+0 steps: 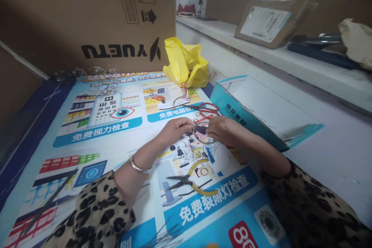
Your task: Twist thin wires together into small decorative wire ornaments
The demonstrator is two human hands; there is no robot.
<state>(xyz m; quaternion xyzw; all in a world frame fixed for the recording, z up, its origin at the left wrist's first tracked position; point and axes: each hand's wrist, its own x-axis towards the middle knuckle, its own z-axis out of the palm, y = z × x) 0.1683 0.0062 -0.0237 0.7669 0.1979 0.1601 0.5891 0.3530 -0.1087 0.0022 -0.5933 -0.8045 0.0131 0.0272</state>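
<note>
Both hands are at a thin round hoop (200, 141) above the printed sheet. My left hand (178, 128) is closed in a pinch at the hoop's left side; the exact contact is too small to make out. On the opposite side, the fingers of my right hand (222, 130) are closed on the hoop's rim. Just beyond the right hand lie red-handled scissors (207, 109). Yellow-handled pliers (187, 182) rest nearer to me, jaws pointing left. Loose thin wires (200, 155) lie scattered beneath the hoop.
A yellow plastic bag (186, 64) with coloured cords stands at the back. An open teal box (247, 114) is on the right, below a white ledge (215, 29). A large cardboard box (87, 15) closes off the back left. More wire pieces (165, 236) lie in front.
</note>
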